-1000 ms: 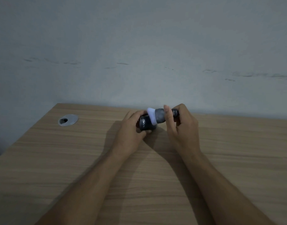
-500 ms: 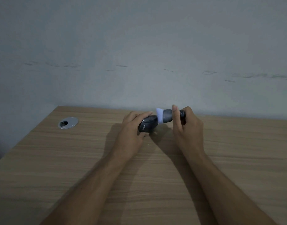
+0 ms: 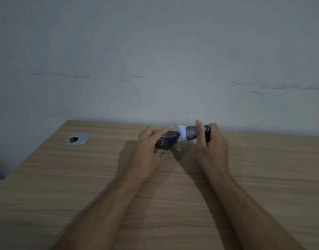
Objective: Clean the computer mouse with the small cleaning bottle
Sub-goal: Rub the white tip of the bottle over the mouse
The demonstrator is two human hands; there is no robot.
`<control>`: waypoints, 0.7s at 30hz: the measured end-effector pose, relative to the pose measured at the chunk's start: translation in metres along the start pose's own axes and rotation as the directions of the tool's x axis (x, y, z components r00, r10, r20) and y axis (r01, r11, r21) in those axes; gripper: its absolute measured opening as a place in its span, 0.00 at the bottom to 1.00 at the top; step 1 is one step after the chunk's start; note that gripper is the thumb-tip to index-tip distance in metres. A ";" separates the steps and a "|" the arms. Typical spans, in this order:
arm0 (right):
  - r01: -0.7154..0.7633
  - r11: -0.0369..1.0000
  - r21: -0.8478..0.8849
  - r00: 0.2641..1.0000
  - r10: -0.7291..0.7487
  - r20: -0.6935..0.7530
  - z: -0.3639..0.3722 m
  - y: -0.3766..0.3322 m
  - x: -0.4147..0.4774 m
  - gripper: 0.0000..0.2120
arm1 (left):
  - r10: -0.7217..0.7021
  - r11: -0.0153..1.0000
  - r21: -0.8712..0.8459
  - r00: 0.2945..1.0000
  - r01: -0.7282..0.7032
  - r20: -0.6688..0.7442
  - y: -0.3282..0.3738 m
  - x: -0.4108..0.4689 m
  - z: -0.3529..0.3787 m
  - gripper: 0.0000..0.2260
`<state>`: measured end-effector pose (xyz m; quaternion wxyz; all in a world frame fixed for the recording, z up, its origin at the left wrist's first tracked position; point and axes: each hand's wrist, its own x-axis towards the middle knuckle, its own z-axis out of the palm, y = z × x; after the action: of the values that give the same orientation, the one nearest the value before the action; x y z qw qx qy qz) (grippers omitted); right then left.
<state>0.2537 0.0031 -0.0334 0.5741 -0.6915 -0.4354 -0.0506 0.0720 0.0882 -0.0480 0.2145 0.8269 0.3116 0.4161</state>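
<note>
Left hand [image 3: 149, 150]: clamped around the computer mouse [image 3: 167, 142], fingers over its far side, thumb on the near side.
Computer mouse: dark grey, tilted up off the wooden counter [image 3: 83, 186] near its far edge; pale lettering on the near end, too small to read.
Right hand [image 3: 211, 148]: gripped on the small cleaning bottle [image 3: 194, 134], index finger raised straight along its front.
Small cleaning bottle: held sideways, dark body, grey collar, white brush head [image 3: 182, 133] pointing left and touching or just beside the front end of the mouse; contact cannot be confirmed.
Brand marks on bottle: none legible.
Counter fixture: round silver cable grommet [image 3: 78, 139], well left of both hands.
Backdrop: grey wall [image 3: 155, 51] with faint dark scuffs.
</note>
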 end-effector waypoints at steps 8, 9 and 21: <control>0.152 0.988 -0.004 0.982 -0.151 0.111 0.010 -0.011 -0.009 0.22 | -0.014 1.000 0.012 0.999 0.014 -0.030 0.000 -0.001 -0.004 0.32; 0.129 0.991 -0.038 0.987 -0.124 0.106 0.010 -0.007 -0.008 0.22 | -0.023 1.000 0.003 0.999 0.023 -0.030 0.000 -0.001 -0.004 0.33; 0.195 0.980 0.042 0.968 -0.199 0.155 0.004 -0.013 -0.012 0.22 | -0.213 0.966 -0.161 0.975 0.201 -0.056 0.002 0.000 -0.007 0.25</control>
<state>0.2363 -0.0002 -0.0318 0.5390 -0.6389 -0.5469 -0.0464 0.0674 0.0879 -0.0429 0.3085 0.7550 0.3708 0.4441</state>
